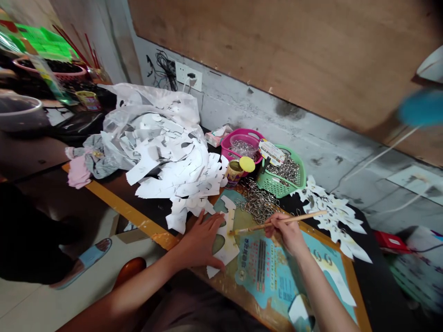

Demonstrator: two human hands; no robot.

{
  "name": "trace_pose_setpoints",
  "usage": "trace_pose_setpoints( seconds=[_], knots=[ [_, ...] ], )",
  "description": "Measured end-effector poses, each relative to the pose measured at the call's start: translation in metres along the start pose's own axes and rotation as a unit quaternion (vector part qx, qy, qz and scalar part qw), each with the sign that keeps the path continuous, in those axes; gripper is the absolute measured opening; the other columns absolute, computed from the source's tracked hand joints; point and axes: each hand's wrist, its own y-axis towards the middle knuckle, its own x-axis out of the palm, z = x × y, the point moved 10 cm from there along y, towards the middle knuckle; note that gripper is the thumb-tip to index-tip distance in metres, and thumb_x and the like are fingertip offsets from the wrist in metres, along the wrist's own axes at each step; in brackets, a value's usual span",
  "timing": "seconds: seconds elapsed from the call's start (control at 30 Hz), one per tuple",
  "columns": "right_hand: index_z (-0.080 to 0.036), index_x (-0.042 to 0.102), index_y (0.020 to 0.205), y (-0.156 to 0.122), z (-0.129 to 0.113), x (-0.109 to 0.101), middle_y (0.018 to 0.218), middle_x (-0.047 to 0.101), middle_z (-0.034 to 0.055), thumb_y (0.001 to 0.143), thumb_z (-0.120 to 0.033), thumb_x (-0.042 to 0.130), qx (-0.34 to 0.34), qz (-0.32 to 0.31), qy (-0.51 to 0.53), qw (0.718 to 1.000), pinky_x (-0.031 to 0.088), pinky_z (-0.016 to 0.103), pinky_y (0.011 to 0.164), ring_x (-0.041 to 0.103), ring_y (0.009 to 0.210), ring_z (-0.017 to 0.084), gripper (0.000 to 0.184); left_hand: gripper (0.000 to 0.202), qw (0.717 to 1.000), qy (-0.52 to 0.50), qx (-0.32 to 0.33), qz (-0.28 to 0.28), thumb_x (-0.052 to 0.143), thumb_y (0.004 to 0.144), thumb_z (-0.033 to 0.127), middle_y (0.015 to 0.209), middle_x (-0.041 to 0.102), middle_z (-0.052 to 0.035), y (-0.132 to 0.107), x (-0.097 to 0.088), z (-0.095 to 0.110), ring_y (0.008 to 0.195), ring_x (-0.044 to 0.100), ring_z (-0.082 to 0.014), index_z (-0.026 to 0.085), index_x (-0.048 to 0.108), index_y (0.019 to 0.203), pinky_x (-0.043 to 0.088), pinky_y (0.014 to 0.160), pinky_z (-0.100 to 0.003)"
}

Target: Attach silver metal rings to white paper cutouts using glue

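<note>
My left hand (pixel 204 240) lies with fingers spread on a white cut-out piece (pixel 229 251), pressing it to the work board (pixel 266 302). Between the thumb and fingers of my right hand (pixel 285 230) is a thin wooden brush (pixel 299 217). Its tip rests on or just over the middle of the white piece, where yellowish stains show. Behind the hands stands an open tin (pixel 234 171) with a yellow lid (pixel 247 164) beside it. A heap of metal rings (pixel 259 200) lies between the tin and my right hand.
White cut-outs (pixel 176 161) pile high at the left by a plastic bag (pixel 152 97). A pink basket (pixel 258 133) and a green basket (pixel 277 188) of metal parts stand near the wall. More cut-outs (pixel 335 216) lie at right. A person's foot in a blue sandal (pixel 93 253) shows at left.
</note>
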Motion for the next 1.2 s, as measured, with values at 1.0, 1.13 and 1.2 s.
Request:
trace_pose_setpoints(
  seconds=[1.0,1.13,1.2],
  knots=[
    [-0.016,0.075,0.077,-0.027,-0.001,0.001,0.061,0.072,0.0061,0.082,-0.044,0.074,0.006,-0.048,-0.014,0.999,0.056,0.028,0.049,0.069,0.05,0.02,0.028,0.111,1.0,0.002,-0.017,-0.02,0.075,0.063,0.075,0.158,0.038,-0.0233,0.001,-0.001,0.001,0.149,0.032,-0.0369,0.019,0.029,0.148,0.001,0.124,-0.06],
    [-0.016,0.074,0.076,-0.028,-0.001,-0.006,0.06,0.072,0.0058,0.081,-0.044,0.075,-0.004,-0.029,-0.029,0.999,0.056,0.028,0.048,0.068,0.049,0.02,0.029,0.109,1.0,0.0,-0.017,-0.022,0.072,0.066,0.076,0.158,0.038,-0.0236,0.001,0.0,0.001,0.149,0.031,-0.0361,0.019,0.028,0.147,0.0,0.124,-0.061],
    [-0.017,0.075,0.077,-0.028,-0.004,-0.011,0.062,0.073,0.0056,0.081,-0.045,0.074,-0.022,-0.01,-0.021,1.0,0.057,0.028,0.049,0.069,0.05,0.02,0.028,0.112,1.0,-0.001,-0.015,-0.022,0.073,0.064,0.077,0.158,0.038,-0.0241,0.001,0.0,0.001,0.149,0.031,-0.0362,0.018,0.028,0.147,-0.001,0.124,-0.06]
  ],
)
